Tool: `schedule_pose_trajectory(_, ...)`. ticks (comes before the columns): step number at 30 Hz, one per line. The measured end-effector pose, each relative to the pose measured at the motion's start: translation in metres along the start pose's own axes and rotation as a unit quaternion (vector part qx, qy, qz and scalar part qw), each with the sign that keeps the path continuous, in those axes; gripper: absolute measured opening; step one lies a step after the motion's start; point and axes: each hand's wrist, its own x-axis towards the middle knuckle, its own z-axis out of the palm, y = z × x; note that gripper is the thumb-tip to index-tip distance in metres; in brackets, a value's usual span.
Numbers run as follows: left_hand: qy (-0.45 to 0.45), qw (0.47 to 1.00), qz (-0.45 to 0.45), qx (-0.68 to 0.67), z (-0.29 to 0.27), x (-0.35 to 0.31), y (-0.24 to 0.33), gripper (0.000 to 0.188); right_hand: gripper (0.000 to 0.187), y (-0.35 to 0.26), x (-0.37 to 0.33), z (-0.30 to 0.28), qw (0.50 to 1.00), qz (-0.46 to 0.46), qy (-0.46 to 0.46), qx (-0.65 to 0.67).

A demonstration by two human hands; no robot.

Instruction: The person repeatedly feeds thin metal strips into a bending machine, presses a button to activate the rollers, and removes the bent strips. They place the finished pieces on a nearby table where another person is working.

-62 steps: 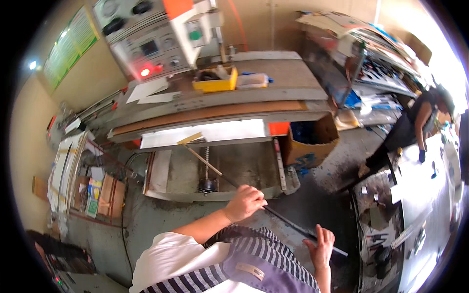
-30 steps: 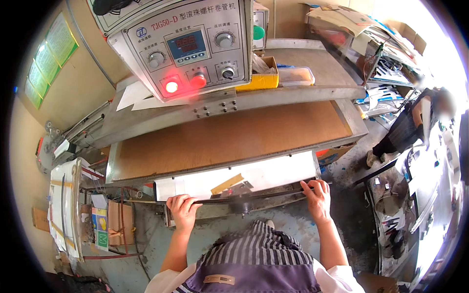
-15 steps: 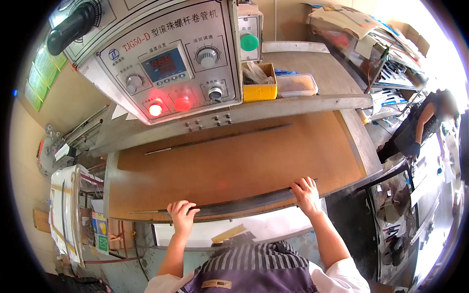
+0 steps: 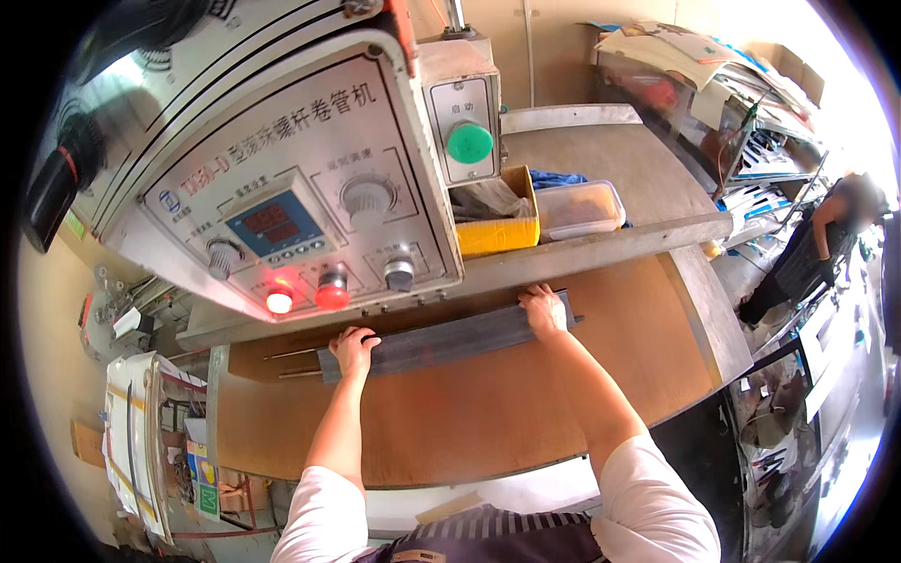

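Note:
A dark grey sheet (image 4: 450, 342) is spread over the brown work surface (image 4: 469, 413), just on my side of the metal beam. Two thin pale rod ends (image 4: 300, 374) stick out past its left side. My left hand (image 4: 355, 352) grips the sheet's far edge near its left end, fingers curled over the rod there. At the same edge, toward the right end, my right hand (image 4: 544, 312) has its fingers bent down on the sheet. A short dark rod tip (image 4: 579, 319) shows past the sheet's right side; how it runs beneath the sheet is hidden.
Above the far side hangs a control box (image 4: 282, 206) with lit red lamps, knobs and a display. Behind the metal beam (image 4: 638, 239) are a yellow box (image 4: 497, 239), a clear plastic tub (image 4: 582, 208) and a green button (image 4: 469, 143). Another person (image 4: 807, 244) stands far right.
Both hands have moved from the near edge of the surface to the far side, by the beam. The dark material, narrow before, now shows as a wider sheet where the other rod lay.

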Motion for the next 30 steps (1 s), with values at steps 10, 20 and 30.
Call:
schedule_pose_trajectory(10,-0.030,0.989,-0.080,0.117,0.035,0.011,0.010,0.051,0.038,-0.008,0.000,0.027,0.998,0.051,-0.020,0.016)
schedule_pose_trajectory(20,-0.124,0.988,0.040,0.084,-0.057,-0.203,0.065,0.071,0.039,-0.058,-0.187,-0.043,0.998,-0.047,0.012,0.037)
schedule_pose_trajectory(30,-0.117,0.985,0.084,0.092,-0.056,-0.233,0.060,0.061,0.067,-0.170,-0.002,-0.243,0.950,-0.146,0.271,0.055)
